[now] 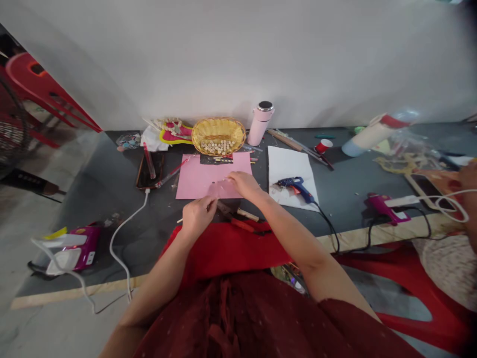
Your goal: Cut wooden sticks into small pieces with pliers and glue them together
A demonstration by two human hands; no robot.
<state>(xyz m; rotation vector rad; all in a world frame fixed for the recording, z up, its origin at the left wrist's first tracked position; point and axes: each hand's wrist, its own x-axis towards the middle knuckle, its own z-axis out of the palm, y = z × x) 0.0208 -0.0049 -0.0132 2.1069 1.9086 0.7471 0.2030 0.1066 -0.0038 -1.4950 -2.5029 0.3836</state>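
Over the lower edge of a pink sheet, my left hand is closed in a pinch. My right hand is pinched too, a little higher and over the sheet's right part. Between the two hands is something thin and clear, too faint to make out. Red-handled pliers and a short pale stick lie just below my hands. Behind the sheet stands a yellow woven basket with several small pale beads. A blue glue gun rests on white paper to the right.
A pink flask stands behind, and a white bottle leans at the right. A phone with a white cable lies left. Purple power sockets sit at the left edge. Another person's hand shows at the far right.
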